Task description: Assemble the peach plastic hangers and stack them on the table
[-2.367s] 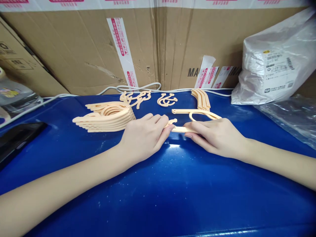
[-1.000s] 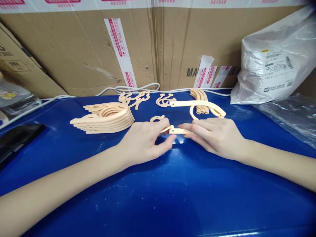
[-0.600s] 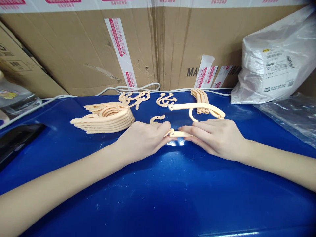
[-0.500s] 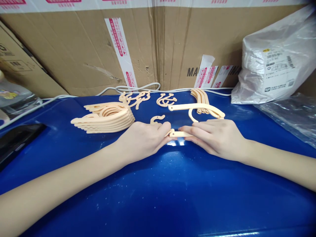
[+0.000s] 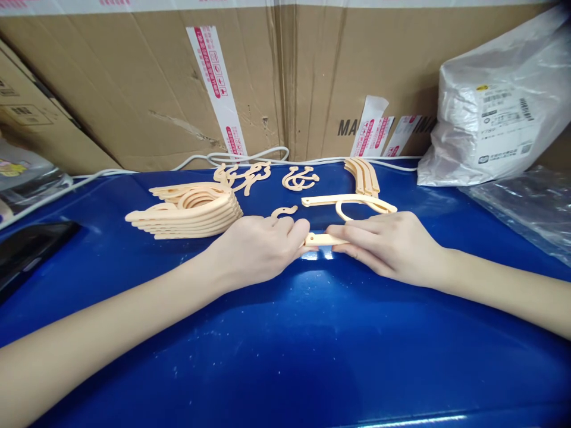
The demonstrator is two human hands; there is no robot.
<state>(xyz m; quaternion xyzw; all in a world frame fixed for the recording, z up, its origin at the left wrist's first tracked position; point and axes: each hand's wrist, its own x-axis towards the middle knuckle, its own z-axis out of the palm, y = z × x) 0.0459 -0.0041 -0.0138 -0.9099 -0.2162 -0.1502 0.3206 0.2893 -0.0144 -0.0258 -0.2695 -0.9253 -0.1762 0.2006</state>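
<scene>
My left hand [image 5: 261,246] and my right hand [image 5: 387,244] meet at the middle of a blue table [image 5: 285,345], both closed on one peach plastic hanger [image 5: 352,205]. The left fingers pinch a small hook piece [image 5: 284,211] at the end of the hanger's near arm [image 5: 321,239]. The right fingers press that arm down from the other side. The hanger's far arm and its loop stick out behind my right hand.
A stack of finished hangers [image 5: 187,211] lies to the left. Loose hook pieces [image 5: 243,174] [image 5: 301,178] and a few hanger arms [image 5: 363,175] sit at the back. Cardboard boxes [image 5: 267,77], a white cable [image 5: 134,171], a plastic bag [image 5: 495,113] and a black object [image 5: 27,249] ring the table.
The hook piece has been turned and pushed onto the arm's end. The hanger's far arm has dropped lower toward the table. Both hands stay in the same spot.
</scene>
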